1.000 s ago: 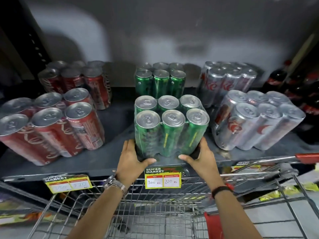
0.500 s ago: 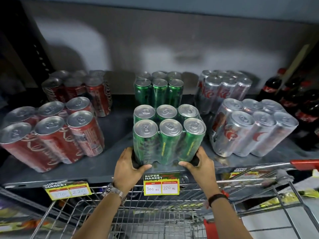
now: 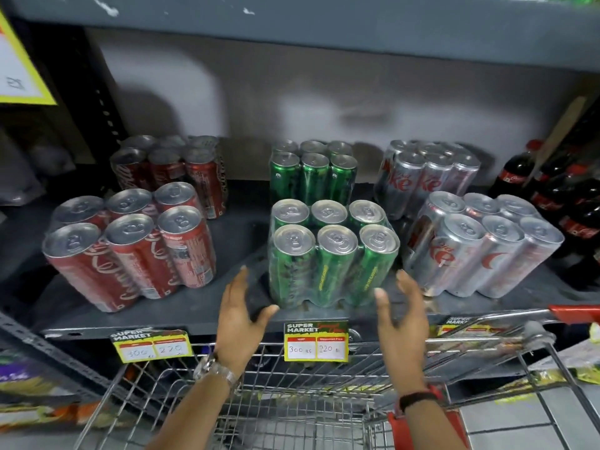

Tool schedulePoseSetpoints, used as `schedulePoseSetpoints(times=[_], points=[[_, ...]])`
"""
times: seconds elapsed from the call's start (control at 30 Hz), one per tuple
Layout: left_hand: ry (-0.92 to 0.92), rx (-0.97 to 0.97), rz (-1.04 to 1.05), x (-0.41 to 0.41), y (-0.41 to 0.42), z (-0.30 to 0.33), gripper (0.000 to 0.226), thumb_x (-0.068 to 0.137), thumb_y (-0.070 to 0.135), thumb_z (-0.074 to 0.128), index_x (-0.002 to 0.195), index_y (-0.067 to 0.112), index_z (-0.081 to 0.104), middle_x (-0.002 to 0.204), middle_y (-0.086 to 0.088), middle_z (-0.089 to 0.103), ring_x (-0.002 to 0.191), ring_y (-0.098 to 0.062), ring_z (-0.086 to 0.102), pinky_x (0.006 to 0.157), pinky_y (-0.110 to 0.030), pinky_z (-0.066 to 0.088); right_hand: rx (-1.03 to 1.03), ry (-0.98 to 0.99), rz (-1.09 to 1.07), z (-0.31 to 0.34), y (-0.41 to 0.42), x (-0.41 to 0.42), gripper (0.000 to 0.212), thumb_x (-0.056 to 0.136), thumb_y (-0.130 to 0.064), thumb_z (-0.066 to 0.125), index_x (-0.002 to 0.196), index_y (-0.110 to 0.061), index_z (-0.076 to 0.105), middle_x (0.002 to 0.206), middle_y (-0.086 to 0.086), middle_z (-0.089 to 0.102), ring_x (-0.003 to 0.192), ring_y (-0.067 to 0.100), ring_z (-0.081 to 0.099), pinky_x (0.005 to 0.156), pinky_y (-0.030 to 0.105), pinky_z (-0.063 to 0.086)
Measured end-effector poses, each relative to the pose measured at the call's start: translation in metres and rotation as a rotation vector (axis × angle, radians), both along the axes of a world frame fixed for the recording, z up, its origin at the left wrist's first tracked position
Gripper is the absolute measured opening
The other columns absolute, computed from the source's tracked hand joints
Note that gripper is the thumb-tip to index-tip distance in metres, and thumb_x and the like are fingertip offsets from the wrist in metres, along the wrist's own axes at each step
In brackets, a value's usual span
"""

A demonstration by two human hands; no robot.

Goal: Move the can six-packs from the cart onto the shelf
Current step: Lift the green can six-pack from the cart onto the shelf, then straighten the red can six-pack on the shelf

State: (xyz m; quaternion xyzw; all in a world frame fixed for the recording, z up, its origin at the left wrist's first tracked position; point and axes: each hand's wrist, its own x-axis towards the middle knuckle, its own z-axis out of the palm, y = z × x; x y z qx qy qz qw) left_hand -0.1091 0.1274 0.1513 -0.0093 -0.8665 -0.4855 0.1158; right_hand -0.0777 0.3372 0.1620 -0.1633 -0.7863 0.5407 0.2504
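The front green six-pack [image 3: 332, 254] stands upright on the shelf [image 3: 194, 306], close to the front lip, directly ahead of a 2nd green six-pack [image 3: 313, 172] at the back. Both hands are spread and empty: the left hand [image 3: 242, 315] hovers just beside the pack's lower left corner, the right hand [image 3: 401, 311] just beside its lower right corner, and neither appears to touch the wrap. Red six-packs [image 3: 130, 248] sit to the left, silver six-packs [image 3: 477, 241] to the right with only a narrow gap to the green pack.

The main risk, as I judge it, is the pack's position near the edge. A brush from a thumb or wrist could nudge it forward, and it might tip off the lip into the cart [image 3: 292, 401] below. A sideways knock to the right could shove it against the silver pack, which leans slightly in this wide view. The price tag [image 3: 316, 341] hangs right under the pack and could snag a finger. The visible part of the cart basket shows no further packs, though its near end is out of view, so I cannot tell whether more remain.
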Motion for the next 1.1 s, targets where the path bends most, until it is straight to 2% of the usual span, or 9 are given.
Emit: schedulePoseSetpoints(times=[0.1,0.17,0.27,0.37,0.47,0.63,0.8,0.97,1.1], points=[[0.24,0.042,0.343,0.016,-0.04,0.006,0.063,0.068,-0.003,0.07,0.122,-0.009,0.039,0.121,-0.035,0.045,0.117,-0.04,0.042,0.104,-0.042,0.034,0.205,0.248,-0.089,0.01,-0.053,0.017,0.02,0.088,-0.035,0.043,0.103,-0.024,0.05,0.102,-0.003,0.051,0.1,0.005,0.044,0.093,0.029,0.04],[0.332,0.082,0.509,0.021,-0.076,0.009,0.068,0.065,-0.005,0.071,0.123,-0.01,0.036,0.121,-0.039,0.038,0.117,-0.036,0.037,0.104,-0.032,0.032,0.281,0.27,0.131,0.014,-0.098,0.016,0.018,0.088,-0.037,0.04,0.098,-0.026,0.05,0.095,-0.004,0.052,0.093,0.0,0.042,0.089,0.011,0.037],[0.229,0.102,0.641,0.014,-0.127,0.01,0.087,0.061,0.002,0.077,0.132,-0.003,0.026,0.133,-0.035,0.026,0.123,-0.042,0.029,0.105,-0.04,0.027,0.332,0.112,0.481,0.011,-0.159,-0.006,0.027,0.088,-0.029,0.048,0.113,-0.021,0.051,0.111,0.005,0.058,0.109,0.006,0.046,0.096,0.017,0.035],[0.018,0.009,0.564,-0.004,-0.166,0.006,0.1,0.051,0.005,0.084,0.131,-0.007,0.024,0.132,-0.036,0.03,0.124,-0.044,0.028,0.104,-0.043,0.024,0.275,-0.147,0.603,0.007,-0.199,-0.043,0.069,0.083,-0.025,0.06,0.14,-0.014,0.023,0.147,0.009,0.031,0.137,0.018,0.026,0.11,0.023,0.02],[-0.096,0.036,0.378,-0.018,-0.189,0.001,0.087,0.054,0.007,0.083,0.124,-0.004,0.033,0.125,-0.029,0.044,0.119,-0.04,0.04,0.099,-0.045,0.035,0.09,-0.274,0.64,0.007,-0.217,-0.078,0.096,0.072,-0.014,0.073,0.143,-0.01,0.008,0.152,0.01,0.024,0.139,0.021,0.025,0.116,0.036,0.022],[-0.085,-0.002,0.31,-0.021,-0.199,-0.003,0.066,0.058,0.011,0.081,0.114,-0.001,0.046,0.117,-0.023,0.053,0.109,-0.034,0.05,0.087,-0.035,0.038,0.075,-0.312,0.559,-0.002,-0.227,-0.09,0.063,0.068,-0.011,0.075,0.12,-0.011,0.041,0.123,0.012,0.058,0.116,0.028,0.052,0.1,0.042,0.042],[-0.089,-0.034,0.197,-0.021,-0.215,-0.001,0.065,0.06,0.017,0.081,0.114,0.004,0.048,0.117,-0.018,0.059,0.107,-0.03,0.054,0.085,-0.03,0.039,0.074,-0.252,0.483,-0.013,-0.226,-0.067,0.056,0.063,-0.019,0.079,0.109,-0.015,0.046,0.112,0.008,0.06,0.103,0.02,0.056,0.082,0.029,0.044],[-0.114,-0.027,0.057,-0.019,-0.227,-0.004,0.075,0.058,0.018,0.082,0.121,0.009,0.042,0.121,-0.009,0.056,0.107,-0.015,0.048,0.089,-0.029,0.038,0.134,-0.237,0.456,-0.022,-0.224,-0.06,0.062,0.062,-0.027,0.08,0.11,-0.017,0.042,0.113,0.005,0.053,0.109,0.02,0.05,0.091,0.033,0.043],[-0.073,-0.078,0.079,-0.019,-0.224,-0.007,0.073,0.057,0.019,0.082,0.119,0.008,0.043,0.12,-0.011,0.056,0.111,-0.021,0.05,0.091,-0.031,0.038,0.185,-0.252,0.459,-0.023,-0.227,-0.062,0.069,0.058,-0.031,0.081,0.113,-0.016,0.043,0.114,0.006,0.055,0.11,0.02,0.049,0.087,0.028,0.038]])
